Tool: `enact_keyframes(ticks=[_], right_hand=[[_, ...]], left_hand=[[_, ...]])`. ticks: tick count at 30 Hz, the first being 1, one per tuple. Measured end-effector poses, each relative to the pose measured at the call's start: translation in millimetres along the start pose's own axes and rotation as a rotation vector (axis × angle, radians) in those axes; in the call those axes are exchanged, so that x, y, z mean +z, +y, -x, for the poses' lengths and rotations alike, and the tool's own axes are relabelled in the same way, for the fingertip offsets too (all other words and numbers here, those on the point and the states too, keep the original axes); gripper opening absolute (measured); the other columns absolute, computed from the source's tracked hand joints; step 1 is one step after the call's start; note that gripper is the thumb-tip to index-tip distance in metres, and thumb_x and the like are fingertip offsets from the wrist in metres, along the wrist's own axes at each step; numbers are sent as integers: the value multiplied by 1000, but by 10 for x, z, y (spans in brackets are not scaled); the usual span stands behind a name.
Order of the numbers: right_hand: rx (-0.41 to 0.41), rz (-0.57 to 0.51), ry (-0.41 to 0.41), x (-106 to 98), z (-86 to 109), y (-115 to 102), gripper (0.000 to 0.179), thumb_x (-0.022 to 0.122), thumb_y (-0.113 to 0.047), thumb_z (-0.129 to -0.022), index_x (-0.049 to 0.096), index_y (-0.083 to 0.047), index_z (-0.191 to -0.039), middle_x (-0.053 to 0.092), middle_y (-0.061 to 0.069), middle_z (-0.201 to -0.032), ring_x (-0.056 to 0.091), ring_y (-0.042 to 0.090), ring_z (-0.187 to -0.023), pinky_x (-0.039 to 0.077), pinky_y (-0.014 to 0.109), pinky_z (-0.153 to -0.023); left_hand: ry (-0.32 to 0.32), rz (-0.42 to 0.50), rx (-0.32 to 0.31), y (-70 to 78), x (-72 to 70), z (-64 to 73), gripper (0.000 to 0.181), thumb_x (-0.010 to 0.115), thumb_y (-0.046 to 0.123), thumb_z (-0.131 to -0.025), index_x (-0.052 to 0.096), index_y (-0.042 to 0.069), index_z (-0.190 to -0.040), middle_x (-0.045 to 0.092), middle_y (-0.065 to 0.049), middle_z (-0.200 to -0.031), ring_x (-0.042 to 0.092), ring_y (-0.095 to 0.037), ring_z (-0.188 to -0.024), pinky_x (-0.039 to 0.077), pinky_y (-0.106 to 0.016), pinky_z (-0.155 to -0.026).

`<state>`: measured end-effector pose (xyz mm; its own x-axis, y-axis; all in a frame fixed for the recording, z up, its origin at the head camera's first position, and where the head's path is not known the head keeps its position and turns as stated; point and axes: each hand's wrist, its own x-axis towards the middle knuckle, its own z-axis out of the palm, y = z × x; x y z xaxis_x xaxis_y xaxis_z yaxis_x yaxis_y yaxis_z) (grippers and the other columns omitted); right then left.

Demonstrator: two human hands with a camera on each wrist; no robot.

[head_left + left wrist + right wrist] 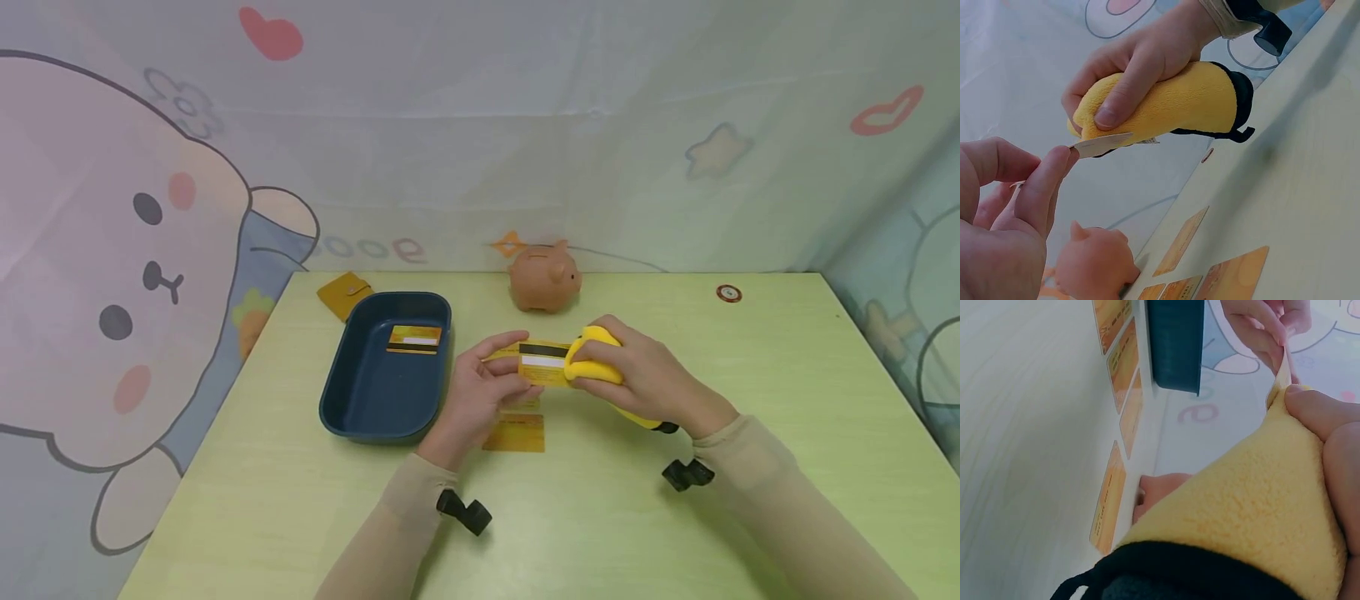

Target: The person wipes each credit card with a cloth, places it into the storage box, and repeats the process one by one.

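My left hand point(480, 379) pinches the left end of a yellow card point(542, 363), which has a black stripe and a white strip. The card is held above the table, seen nearly edge-on in the left wrist view. My right hand point(648, 375) grips a bunched yellow cloth point(1172, 106) with black trim and a small loop. The cloth covers the card's right end, with the right thumb pressing it there. Several more yellow-orange cards lie on the table below the hands, including a card point(513, 433) nearest me; the left hand and held card partly hide others.
A dark blue tray point(330, 408) stands left of the hands, with a striped card point(414, 340) lying inside. Behind it is a mustard wallet point(345, 293). A pink piggy bank point(545, 279) and a round chip point(729, 293) sit toward the table's back edge, before a printed curtain.
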<state>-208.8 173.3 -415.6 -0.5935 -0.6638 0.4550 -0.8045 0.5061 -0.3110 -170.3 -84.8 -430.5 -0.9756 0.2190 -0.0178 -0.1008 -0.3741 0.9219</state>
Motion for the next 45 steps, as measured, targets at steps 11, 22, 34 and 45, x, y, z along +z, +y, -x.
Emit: enact_keyframes(ticks=[11, 22, 34, 45], right_hand=[[21, 43, 7, 23, 118, 95, 21, 84, -31, -91, 72, -25, -106, 57, 0, -115, 53, 9, -86, 54, 33, -68], [123, 15, 26, -37, 208, 138, 21, 83, -25, -91, 72, -24, -109, 56, 1, -116, 51, 10, -84, 53, 31, -65], [124, -5, 49, -67, 220, 166, 21, 84, -22, -91, 72, -23, -108, 55, 0, -114, 49, 9, -83, 52, 29, -63], [151, -20, 43, -75, 199, 155, 21, 85, -24, -91, 72, -24, -107, 54, -3, -114, 50, 8, -86, 53, 29, -66]], left_hand=[[55, -170, 15, 86, -56, 55, 64, 64, -20, -87, 64, 11, -143, 57, -5, -76, 77, -31, -83, 63, -50, -87], [93, -385, 16, 371, -174, 170, 60, 71, -5, -88, 65, 20, -142, 72, -12, -118, 78, -28, -88, 63, -37, -89], [196, -529, 59, 649, -557, 259, 64, 74, -7, -89, 61, 13, -147, 60, -21, -122, 77, -29, -97, 63, -31, -83], [297, -491, 53, 887, -951, 246, 64, 66, -13, -94, 51, 4, -154, 55, -17, -118, 71, -17, -106, 63, -33, -89]])
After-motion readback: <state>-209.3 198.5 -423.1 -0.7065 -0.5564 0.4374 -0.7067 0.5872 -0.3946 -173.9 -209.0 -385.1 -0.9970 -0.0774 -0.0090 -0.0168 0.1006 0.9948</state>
